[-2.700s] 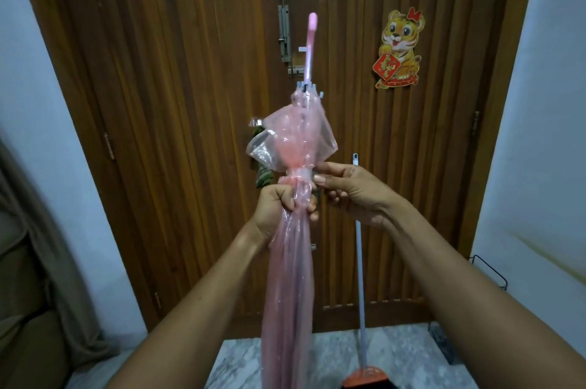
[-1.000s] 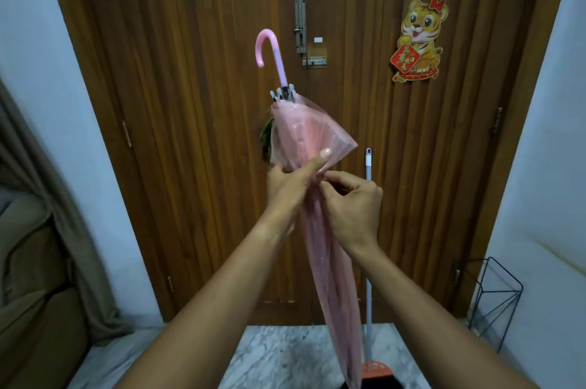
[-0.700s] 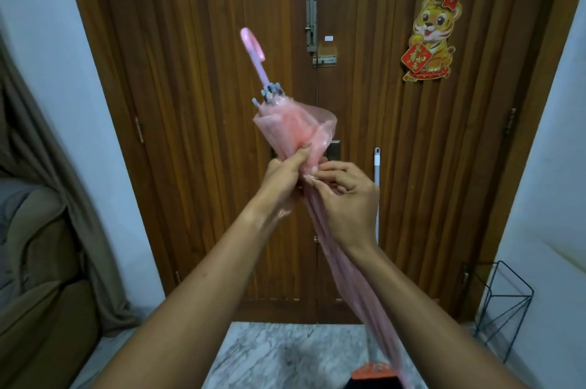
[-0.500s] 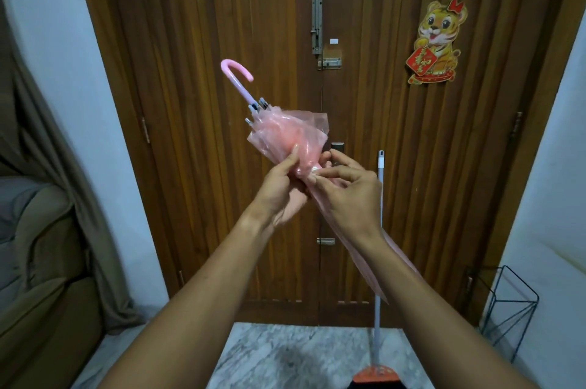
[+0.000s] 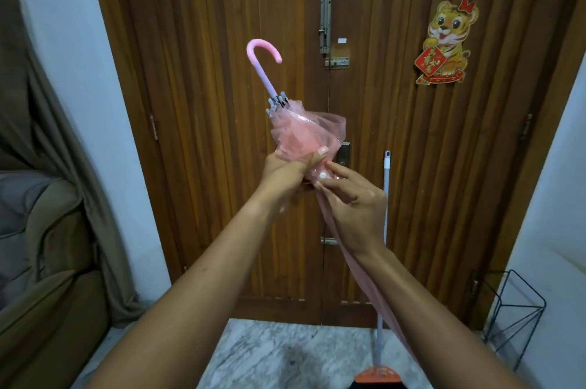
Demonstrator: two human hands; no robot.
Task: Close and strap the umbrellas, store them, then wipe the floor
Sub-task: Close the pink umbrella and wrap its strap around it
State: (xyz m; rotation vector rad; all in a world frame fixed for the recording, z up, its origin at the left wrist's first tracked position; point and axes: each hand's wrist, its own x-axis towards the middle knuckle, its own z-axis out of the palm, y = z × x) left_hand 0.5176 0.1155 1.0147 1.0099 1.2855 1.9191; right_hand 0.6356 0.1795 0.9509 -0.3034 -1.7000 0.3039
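I hold a closed, translucent pink umbrella [image 5: 298, 133] in front of a wooden door. Its pink hooked handle [image 5: 261, 54] points up and to the left, and its folded canopy runs down to the lower right behind my right forearm. My left hand [image 5: 287, 171] grips the gathered canopy just below its flared edge, thumb on top. My right hand [image 5: 353, 201] pinches the thin strap with its white snap [image 5: 322, 175] against the canopy.
A broom [image 5: 382, 261] with an orange head leans on the wooden double door [image 5: 396, 134]. A black wire stand [image 5: 513, 315] sits at the right wall. A brown sofa [image 5: 41, 277] and a curtain fill the left. The floor is marble [image 5: 269, 353].
The umbrella tilted from upright to leaning, handle swinging left and tip going lower right. My right hand went on working the strap round the canopy. The view drifted right.
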